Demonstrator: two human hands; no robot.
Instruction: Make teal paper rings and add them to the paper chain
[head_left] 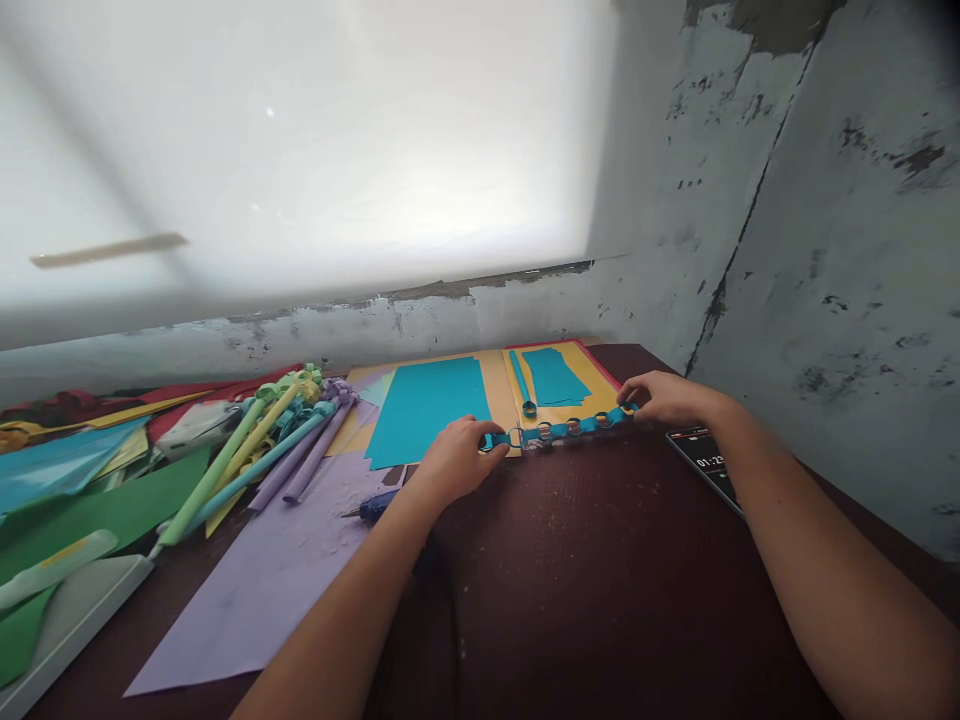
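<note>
A chain of blue paper rings point(574, 427) is stretched from side to side over the dark table. My left hand point(465, 455) pinches the ring at its left end between thumb and fingers. At the right end, my right hand point(660, 398) grips the last ring with its fingertips. Just behind the chain lie large blue sheets point(431, 405), a rolled blue paper tube point(520, 380) and smaller blue pieces point(553, 377) on yellow and tan sheets.
A glue gun point(375, 507) lies by my left forearm on a purple sheet point(255, 590). Colored paper rolls point(225, 470) and green sheets point(67, 510) cover the left side. A phone point(705, 462) is beside my right forearm. Walls stand behind and right.
</note>
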